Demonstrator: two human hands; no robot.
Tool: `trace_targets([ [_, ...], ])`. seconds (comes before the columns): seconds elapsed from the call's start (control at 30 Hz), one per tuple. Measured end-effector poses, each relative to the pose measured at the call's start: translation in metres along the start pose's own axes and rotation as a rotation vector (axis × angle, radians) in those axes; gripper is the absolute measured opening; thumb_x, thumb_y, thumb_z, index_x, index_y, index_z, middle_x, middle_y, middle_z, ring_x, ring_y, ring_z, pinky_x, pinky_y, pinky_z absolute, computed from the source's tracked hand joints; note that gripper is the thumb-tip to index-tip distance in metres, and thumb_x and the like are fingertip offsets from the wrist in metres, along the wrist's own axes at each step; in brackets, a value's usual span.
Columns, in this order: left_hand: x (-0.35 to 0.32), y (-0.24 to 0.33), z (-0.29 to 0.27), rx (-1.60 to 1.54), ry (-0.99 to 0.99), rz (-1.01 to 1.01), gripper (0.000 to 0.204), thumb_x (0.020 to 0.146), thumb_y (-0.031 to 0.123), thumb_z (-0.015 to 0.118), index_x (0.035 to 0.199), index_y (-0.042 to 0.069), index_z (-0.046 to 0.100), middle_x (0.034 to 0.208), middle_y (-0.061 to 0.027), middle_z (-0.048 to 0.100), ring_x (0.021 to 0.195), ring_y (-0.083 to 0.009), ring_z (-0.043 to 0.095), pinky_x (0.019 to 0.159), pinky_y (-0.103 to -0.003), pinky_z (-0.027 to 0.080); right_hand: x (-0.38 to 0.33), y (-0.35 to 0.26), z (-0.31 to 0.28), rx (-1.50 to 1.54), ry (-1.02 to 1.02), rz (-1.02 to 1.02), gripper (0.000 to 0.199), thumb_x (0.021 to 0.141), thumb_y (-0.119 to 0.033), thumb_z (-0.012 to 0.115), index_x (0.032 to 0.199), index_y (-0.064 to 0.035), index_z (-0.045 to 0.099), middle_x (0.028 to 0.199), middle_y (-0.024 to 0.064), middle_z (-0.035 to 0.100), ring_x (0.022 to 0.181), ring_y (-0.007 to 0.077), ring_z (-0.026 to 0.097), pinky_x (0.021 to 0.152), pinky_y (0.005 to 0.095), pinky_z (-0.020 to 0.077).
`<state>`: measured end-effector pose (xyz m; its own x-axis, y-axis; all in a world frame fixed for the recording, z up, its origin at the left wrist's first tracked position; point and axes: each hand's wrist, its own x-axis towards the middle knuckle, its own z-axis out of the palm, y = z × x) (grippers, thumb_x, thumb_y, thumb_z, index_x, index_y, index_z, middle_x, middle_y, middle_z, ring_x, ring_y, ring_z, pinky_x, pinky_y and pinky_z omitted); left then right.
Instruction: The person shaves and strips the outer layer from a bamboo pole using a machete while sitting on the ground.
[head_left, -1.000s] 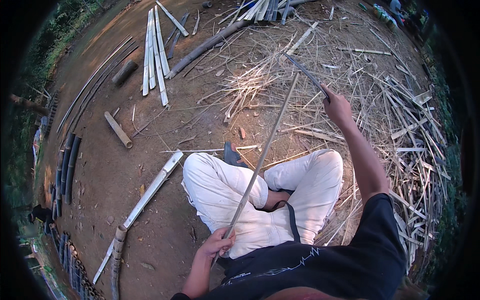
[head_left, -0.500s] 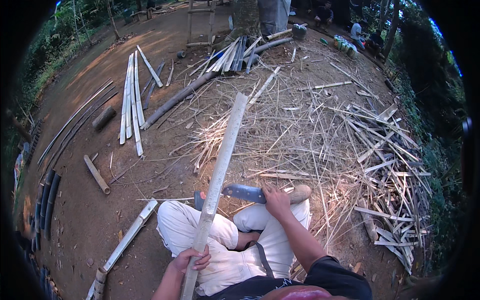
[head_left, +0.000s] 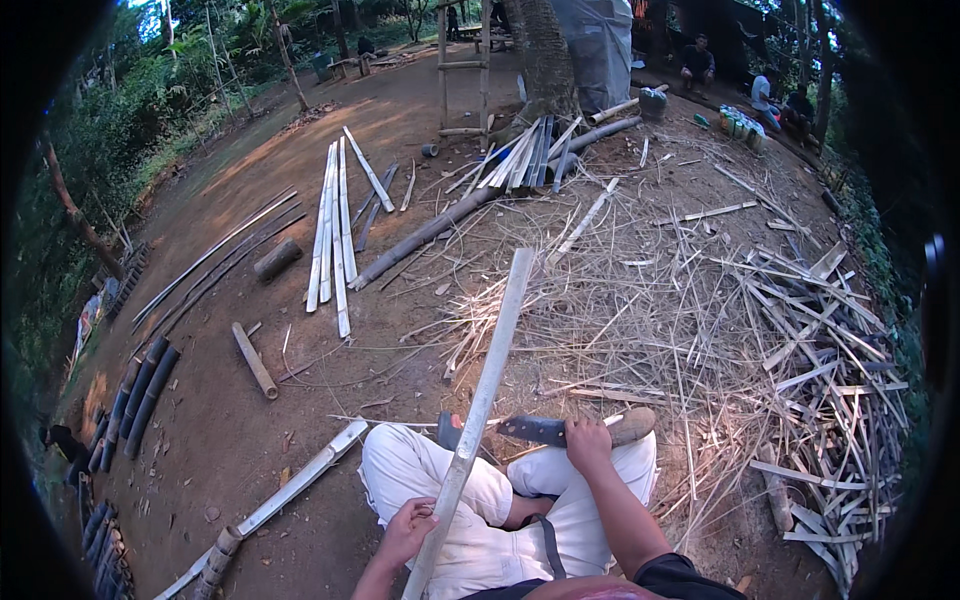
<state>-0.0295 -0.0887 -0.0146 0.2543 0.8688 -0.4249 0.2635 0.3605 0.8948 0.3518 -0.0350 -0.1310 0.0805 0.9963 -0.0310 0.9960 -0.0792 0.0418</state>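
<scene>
I sit cross-legged on bare earth in white trousers [head_left: 500,505]. My left hand [head_left: 410,532] grips the near end of a long pale bamboo strip [head_left: 488,385] that slants up and away from my lap. My right hand [head_left: 588,447] is closed on the handle of a dark-bladed chopping knife [head_left: 535,430]. The blade lies flat, pointing left, with its tip close to or touching the strip just above my knees.
A thick heap of bamboo shavings and offcuts [head_left: 760,340] covers the ground ahead and to the right. Split slats [head_left: 330,230], a long pole [head_left: 430,232] and short bamboo logs [head_left: 255,360] lie to the left. A ladder [head_left: 462,65] and seated people [head_left: 770,95] are far back.
My right hand came down from a high swing out to the right and now holds the knife level against the strip. The view has tilted up, showing more of the yard.
</scene>
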Motion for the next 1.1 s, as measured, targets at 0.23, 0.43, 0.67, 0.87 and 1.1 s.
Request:
trace_targets([
  [0.23,-0.042,-0.044,-0.038,0.358,0.726,0.144,0.032,0.098,0.03,0.062,0.111,0.0,0.062,0.104,-0.0139,0.069,0.1,-0.0211,0.067,0.085,-0.034,0.052,0.005,0.012,0.007,-0.013,-0.025,0.012,0.021,0.089,-0.015,0.056,0.107,-0.0074,0.063,0.094,0.0148,0.071,0.093,0.0305,0.069,0.084,0.0422,0.052],
  [0.43,-0.112,-0.209,-0.102,0.452,-0.134,-0.566,0.064,0.097,0.061,0.056,0.11,-0.001,0.069,0.095,-0.0156,0.072,0.088,-0.0222,0.069,0.08,-0.035,0.053,0.015,0.009,-0.004,0.08,-0.017,0.038,0.024,0.088,-0.016,0.056,0.11,-0.0098,0.066,0.088,0.014,0.07,0.088,0.0301,0.071,0.076,0.0445,0.054],
  [0.67,-0.109,-0.129,-0.064,0.175,-0.204,-0.801,0.076,0.09,0.07,0.059,0.103,-0.004,0.07,0.079,-0.0106,0.069,0.075,-0.0193,0.068,0.066,-0.034,0.054,0.051,0.052,-0.107,0.447,-0.056,0.234,0.029,0.088,-0.019,0.06,0.116,-0.0145,0.068,0.092,0.0177,0.073,0.087,0.0375,0.071,0.079,0.0503,0.0553],
  [0.87,-0.091,-0.076,-0.056,-0.003,-0.146,-0.702,0.066,0.099,0.066,0.046,0.092,0.004,0.067,0.072,-0.0035,0.062,0.063,-0.0146,0.061,0.06,-0.032,0.052,0.057,0.068,-0.144,0.703,0.059,0.385,0.034,0.095,-0.025,0.058,0.126,-0.0165,0.068,0.088,0.0231,0.069,0.081,0.0409,0.067,0.075,0.0477,0.0511],
  [1.1,-0.046,-0.021,-0.041,-0.038,-0.298,-0.457,0.08,0.1,0.069,0.029,0.101,-0.002,0.063,0.071,-0.0049,0.058,0.065,-0.0162,0.059,0.066,-0.032,0.052,0.042,0.033,-0.139,1.111,0.359,0.549,0.035,0.1,-0.02,0.058,0.135,-0.013,0.063,0.064,0.0065,0.051,0.059,0.0101,0.044,0.055,0.0316,0.0387],
])
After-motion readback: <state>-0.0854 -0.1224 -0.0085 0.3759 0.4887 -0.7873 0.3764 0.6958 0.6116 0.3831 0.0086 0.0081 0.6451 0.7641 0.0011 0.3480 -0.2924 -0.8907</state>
